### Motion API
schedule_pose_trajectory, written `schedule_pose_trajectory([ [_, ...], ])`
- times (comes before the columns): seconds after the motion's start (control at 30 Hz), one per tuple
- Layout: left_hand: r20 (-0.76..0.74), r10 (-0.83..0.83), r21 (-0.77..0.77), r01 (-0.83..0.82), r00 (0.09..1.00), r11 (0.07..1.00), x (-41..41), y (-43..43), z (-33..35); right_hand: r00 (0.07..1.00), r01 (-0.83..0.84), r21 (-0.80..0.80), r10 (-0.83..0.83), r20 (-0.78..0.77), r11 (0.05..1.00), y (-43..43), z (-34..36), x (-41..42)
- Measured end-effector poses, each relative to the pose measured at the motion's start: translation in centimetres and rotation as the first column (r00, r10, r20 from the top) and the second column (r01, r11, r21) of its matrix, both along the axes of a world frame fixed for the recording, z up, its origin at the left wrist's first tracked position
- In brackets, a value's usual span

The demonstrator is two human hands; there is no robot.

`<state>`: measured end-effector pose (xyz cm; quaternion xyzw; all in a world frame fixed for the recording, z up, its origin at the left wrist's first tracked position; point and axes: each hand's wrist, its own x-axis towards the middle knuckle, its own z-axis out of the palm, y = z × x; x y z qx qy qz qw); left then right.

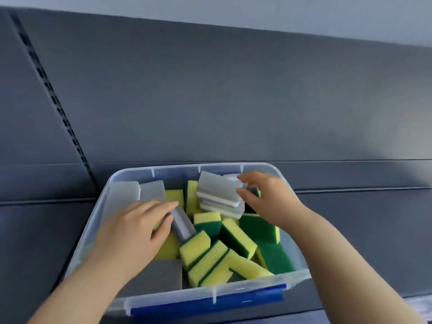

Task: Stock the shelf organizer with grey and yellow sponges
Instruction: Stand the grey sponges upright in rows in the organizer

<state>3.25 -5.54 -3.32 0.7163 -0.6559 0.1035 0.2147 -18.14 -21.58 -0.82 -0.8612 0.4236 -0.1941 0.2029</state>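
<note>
A clear plastic bin [149, 173] with a blue front latch holds several yellow-and-green sponges [236, 237] and grey sponges. My right hand [266, 197] pinches a stack of grey-and-white sponges [219, 195] at the bin's far side, lifted slightly above the pile. My left hand [135, 230] reaches into the left half of the bin, fingers curled over a grey sponge [183, 224] that lies tilted among the yellow ones. Two more grey sponges [138, 192] stand against the far left wall, and a dark grey one [159, 274] lies flat near the front.
The bin rests on a dark grey shelf [350, 206]. Behind it rises a dark grey back panel [210, 90] with a slotted upright [56, 104] at the left. No shelf organizer is in view.
</note>
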Motion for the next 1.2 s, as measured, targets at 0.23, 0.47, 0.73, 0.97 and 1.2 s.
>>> schedule_pose_trajectory([
  [0.23, 0.018, 0.188, 0.083, -0.189, 0.982, 0.979, -1.7, 1.3, 0.1, 0.850, -0.203, 0.064, 0.208, -0.483, 0.977, -7.0, -1.2, 3.7],
  [0.47, 0.182, 0.246, 0.103, -0.268, 0.952, 0.958, 1.2, 2.1, 0.4, 0.824, -0.299, 0.131, 0.324, -0.465, 0.945, -6.2, -1.8, 3.7],
  [0.73, 0.254, 0.223, 0.308, -0.298, 0.941, 0.903, 8.4, -1.7, 4.9, 0.938, -0.271, 0.156, 0.297, -0.181, 0.950, -4.0, 0.0, 0.4],
  [0.97, 0.231, 0.040, 0.613, -0.177, 0.972, 0.770, 11.4, -6.0, 4.1, 0.975, -0.224, 0.170, 0.222, 0.029, 0.960, -1.6, 0.8, -0.9],
  [1.2, 0.222, -0.022, 0.758, -0.158, 0.975, 0.632, 12.1, -7.9, 3.5, 0.990, -0.141, 0.183, 0.136, 0.041, 0.973, -0.6, 0.1, -0.5],
])
